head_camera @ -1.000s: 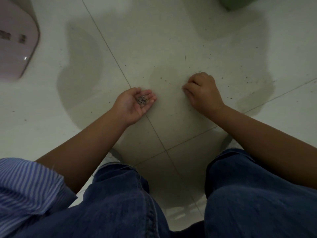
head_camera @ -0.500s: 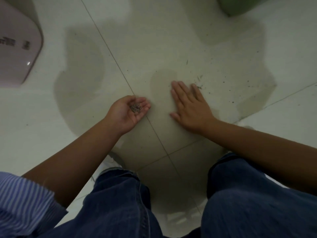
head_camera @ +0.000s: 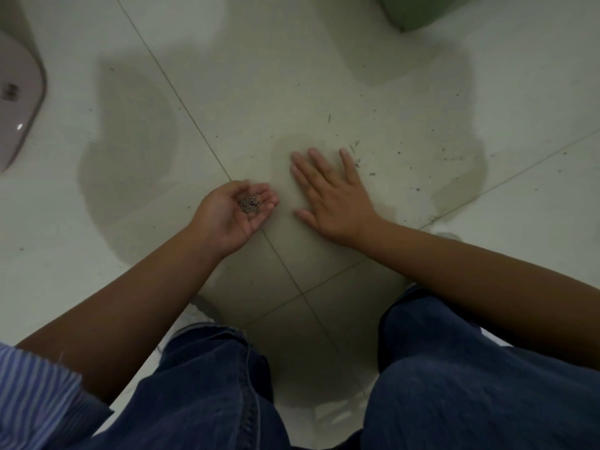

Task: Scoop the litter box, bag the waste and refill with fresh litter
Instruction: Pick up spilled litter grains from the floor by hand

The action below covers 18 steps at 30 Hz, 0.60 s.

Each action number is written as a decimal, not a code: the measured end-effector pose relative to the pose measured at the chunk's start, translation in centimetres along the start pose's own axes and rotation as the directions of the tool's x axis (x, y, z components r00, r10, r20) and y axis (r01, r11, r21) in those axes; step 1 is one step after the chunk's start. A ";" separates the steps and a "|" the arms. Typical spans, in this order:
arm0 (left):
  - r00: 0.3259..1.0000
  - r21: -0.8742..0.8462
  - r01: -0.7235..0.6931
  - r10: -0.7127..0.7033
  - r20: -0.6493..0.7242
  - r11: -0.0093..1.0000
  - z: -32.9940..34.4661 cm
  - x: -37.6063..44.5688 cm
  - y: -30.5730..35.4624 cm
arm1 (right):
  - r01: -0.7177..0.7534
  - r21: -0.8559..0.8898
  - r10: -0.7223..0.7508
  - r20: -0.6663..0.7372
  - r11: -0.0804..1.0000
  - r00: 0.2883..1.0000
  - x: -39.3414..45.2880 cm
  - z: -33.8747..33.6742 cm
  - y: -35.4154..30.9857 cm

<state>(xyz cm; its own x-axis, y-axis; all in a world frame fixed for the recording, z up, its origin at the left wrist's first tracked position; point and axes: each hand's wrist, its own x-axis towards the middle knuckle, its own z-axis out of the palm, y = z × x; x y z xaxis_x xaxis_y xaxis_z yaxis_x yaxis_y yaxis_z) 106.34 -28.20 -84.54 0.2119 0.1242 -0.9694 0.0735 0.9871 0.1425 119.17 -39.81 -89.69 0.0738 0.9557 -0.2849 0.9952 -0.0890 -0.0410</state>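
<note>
— What are the fingers doing?

— On the right hand [head_camera: 334,203] they lie straight and spread, flat on the floor [head_camera: 292,102], palm down. On the left hand [head_camera: 232,212] they curl loosely upward, palm up, cupping a small heap of grey litter grains [head_camera: 250,204].

— And the rest of the litter?

— Loose specks [head_camera: 360,157] lie scattered on the tiles just beyond and to the right of the right fingertips.

— Anything farther out?

— Both bare forearms reach out over blue jeans [head_camera: 470,401]; a striped sleeve [head_camera: 35,394] shows at lower left. A pink object [head_camera: 16,102] sits at the left edge, a green one [head_camera: 422,9] at the top.
</note>
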 end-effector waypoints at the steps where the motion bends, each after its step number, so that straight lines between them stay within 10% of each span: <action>1: 1.000 -0.003 -0.004 0.004 -0.002 1.000 0.0 0.0 0.1 | -0.031 -0.009 0.031 0.006 0.999 0.999 -0.5 0.1 0.5; 10: 0.999 0.007 0.036 -0.036 0.030 0.999 1.4 0.4 -0.9 | -0.309 0.117 0.312 -0.012 0.944 0.950 -5.0 0.1 3.6; 18: 0.999 0.043 0.032 -0.033 0.030 0.999 1.5 0.2 -0.9 | -0.154 0.202 0.147 0.051 0.967 0.988 -2.1 -0.3 3.3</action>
<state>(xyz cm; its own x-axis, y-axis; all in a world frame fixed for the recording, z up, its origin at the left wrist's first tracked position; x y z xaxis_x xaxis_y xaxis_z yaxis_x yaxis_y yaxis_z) 107.77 -29.18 -84.61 0.2389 0.0883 -0.9670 0.1217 0.9853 0.1201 122.33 -42.06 -88.97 0.2159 0.9167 -0.3362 0.9382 -0.2902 -0.1888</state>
